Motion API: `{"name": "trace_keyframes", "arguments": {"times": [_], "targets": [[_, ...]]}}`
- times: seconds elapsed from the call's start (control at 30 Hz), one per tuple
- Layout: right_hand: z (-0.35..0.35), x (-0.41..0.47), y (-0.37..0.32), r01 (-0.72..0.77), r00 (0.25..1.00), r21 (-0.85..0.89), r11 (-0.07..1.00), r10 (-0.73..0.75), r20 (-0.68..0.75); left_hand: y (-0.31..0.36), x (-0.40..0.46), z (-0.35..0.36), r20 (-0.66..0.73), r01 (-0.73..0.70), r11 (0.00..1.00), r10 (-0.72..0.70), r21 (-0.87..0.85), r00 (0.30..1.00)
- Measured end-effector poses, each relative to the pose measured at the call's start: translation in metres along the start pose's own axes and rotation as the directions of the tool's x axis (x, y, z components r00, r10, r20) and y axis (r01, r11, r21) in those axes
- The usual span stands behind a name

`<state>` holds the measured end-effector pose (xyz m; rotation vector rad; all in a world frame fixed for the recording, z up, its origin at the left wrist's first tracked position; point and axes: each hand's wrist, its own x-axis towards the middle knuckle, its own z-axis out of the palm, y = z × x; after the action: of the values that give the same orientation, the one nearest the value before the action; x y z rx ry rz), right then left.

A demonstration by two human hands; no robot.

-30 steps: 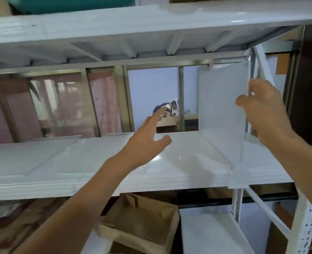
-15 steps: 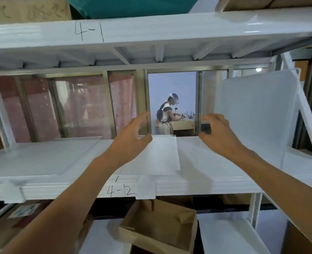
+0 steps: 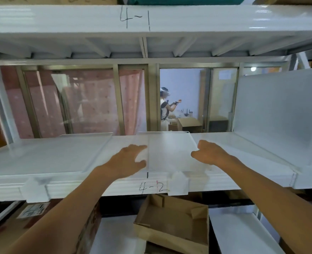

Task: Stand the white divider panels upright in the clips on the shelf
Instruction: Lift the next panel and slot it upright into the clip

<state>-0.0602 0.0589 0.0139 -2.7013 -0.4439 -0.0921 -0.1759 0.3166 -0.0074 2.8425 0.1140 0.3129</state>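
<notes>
On the middle of the white shelf (image 3: 243, 153), a translucent white divider panel (image 3: 171, 151) lies flat, its near edge just behind a white clip (image 3: 178, 183) on the shelf's front lip. The left hand (image 3: 127, 162) rests at the panel's left edge, fingers loosely spread, thumb beside the near corner; whether it grips the edge cannot be told. The right hand (image 3: 209, 153) is at the panel's right edge with fingers curled, touching or just beside it. A second panel (image 3: 47, 154) lies flat to the left, behind another clip (image 3: 36, 189). At the right end a third panel (image 3: 278, 114) stands upright. Handwritten marks read 4-2 on the shelf's front edge and 4-1 on the beam above. Below, an open cardboard box (image 3: 173, 222) sits on a lower shelf.
</notes>
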Motion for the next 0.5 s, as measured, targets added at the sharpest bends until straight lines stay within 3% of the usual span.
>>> {"name": "trace_keyframes", "arguments": {"times": [0.1, 0.2, 0.37, 0.43, 0.5], "targets": [[0.014, -0.002, -0.008, -0.137, 0.986, -0.141, 0.98, 0.122, -0.11, -0.014, -0.008, 0.017, 0.16, 0.029, 0.987, -0.055, 0.159, 0.986], [0.022, -0.005, -0.011, -0.24, 0.957, -0.173, 0.955, 0.203, -0.209, -0.011, -0.014, 0.025, 0.168, 0.009, 0.974, -0.049, 0.228, 0.985], [0.018, -0.001, -0.011, -0.29, 0.936, 0.243, 0.926, 0.327, -0.129, -0.003, -0.022, 0.023, 0.169, 0.036, 0.987, -0.062, 0.155, 0.984], [0.006, -0.002, -0.01, -0.333, 0.923, 0.445, 0.831, 0.383, -0.024, 0.0, -0.019, 0.022, 0.147, -0.003, 0.981, -0.026, 0.195, 0.989], [-0.008, -0.004, -0.008, -0.349, 0.92, 0.671, 0.654, 0.374, 0.114, 0.002, -0.017, 0.016, 0.129, -0.025, 0.982, 0.001, 0.185, 0.992]]}}
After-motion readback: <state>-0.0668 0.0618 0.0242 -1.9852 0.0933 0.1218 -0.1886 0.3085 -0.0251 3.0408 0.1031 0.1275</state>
